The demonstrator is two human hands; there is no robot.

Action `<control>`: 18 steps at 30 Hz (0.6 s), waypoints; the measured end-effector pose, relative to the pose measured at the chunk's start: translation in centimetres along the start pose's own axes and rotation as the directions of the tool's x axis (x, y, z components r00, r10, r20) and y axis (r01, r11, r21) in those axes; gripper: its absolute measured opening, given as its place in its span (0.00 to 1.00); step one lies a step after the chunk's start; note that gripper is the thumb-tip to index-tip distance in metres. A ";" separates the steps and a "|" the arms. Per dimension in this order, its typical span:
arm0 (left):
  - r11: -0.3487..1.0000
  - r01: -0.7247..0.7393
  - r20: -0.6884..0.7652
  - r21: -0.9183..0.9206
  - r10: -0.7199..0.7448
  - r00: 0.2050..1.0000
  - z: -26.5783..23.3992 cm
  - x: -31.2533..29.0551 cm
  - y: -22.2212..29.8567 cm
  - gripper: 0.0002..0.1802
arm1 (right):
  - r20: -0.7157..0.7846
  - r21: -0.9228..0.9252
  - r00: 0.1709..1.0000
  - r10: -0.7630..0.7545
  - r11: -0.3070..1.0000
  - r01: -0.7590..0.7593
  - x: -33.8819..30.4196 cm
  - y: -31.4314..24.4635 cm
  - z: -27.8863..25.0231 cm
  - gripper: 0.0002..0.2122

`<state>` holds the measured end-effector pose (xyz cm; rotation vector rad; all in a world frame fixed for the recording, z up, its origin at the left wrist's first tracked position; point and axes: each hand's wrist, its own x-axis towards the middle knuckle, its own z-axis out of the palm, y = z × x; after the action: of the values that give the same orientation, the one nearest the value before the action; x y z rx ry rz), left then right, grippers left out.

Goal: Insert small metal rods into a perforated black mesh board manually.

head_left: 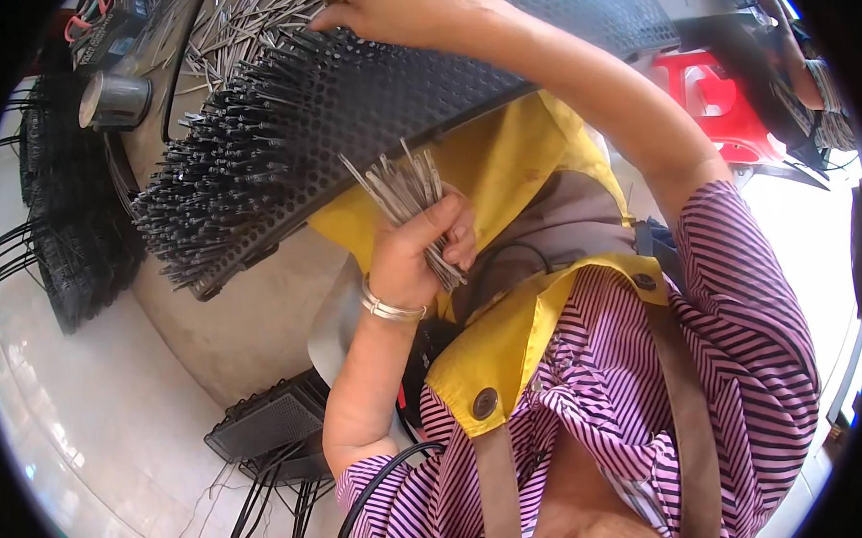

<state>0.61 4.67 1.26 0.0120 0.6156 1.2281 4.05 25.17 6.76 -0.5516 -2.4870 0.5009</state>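
Bundle of thin grey rods [396, 193], probably metal, sits near frame centre, a touch toward 12 o'clock, clamped in the left hand [420, 245]. Fingers and thumb wrap its middle; ends fan out toward 11 o'clock, shorter tails poke out toward 5. Right hand [391, 6] is up at 12 o'clock, well apart from the left, over the far edge of the perforated board [423, 87]; fingertips near the frame edge, can't tell if they pinch anything.

Handling, my guess: each rod light, stiff, smooth enough to slide against its neighbours; bundle has some weight, low break risk, could splay if the grip loosens. Best hold: full fist round the middle for the bunch, thumb and fingertip near one end for a single rod.

Textures: board dark, flat, rigid-looking, round holes in rows. Slim black pieces [224, 153] bristle densely on its 10 o'clock side. Loose rods [238, 27] lie criss-crossed at 11, matte grey. Grey cylinder [121, 100] at 10, smooth, tipped sideways. Yellow apron [522, 150], creased, under the board; shiny bracelet [391, 309] on left wrist. Red plastic-looking stool [733, 129] at 2.
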 end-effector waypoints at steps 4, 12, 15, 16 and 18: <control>0.999 -0.041 0.023 -0.001 0.041 0.999 -0.4 -0.3 0.2 0.08 | 0.237 0.077 0.964 0.122 0.987 -0.144 -3.2 -2.4 -1.1 0.09; 0.993 -0.099 0.004 0.067 0.099 0.995 0.6 -0.3 0.0 0.08 | 0.521 0.424 0.810 0.268 0.742 -0.518 -10.1 -5.2 -1.6 0.12; 0.985 -0.131 -0.021 0.109 0.134 0.991 0.7 -0.2 -0.2 0.09 | 0.487 0.488 0.772 0.409 0.606 -0.629 -10.8 -5.1 -1.5 0.09; 0.983 -0.138 -0.032 0.124 0.143 0.989 0.8 -0.1 -0.2 0.09 | 0.489 0.489 0.770 0.409 0.603 -0.630 -11.0 -5.1 -1.6 0.09; 0.980 -0.143 -0.045 0.138 0.151 0.988 0.9 -0.1 -0.3 0.10 | 0.484 0.536 0.729 0.484 0.495 -0.684 -11.0 -5.1 -2.1 0.07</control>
<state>1.24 4.75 1.97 0.1388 0.7560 1.3314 12.33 16.03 6.06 -1.0709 -2.0089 1.8107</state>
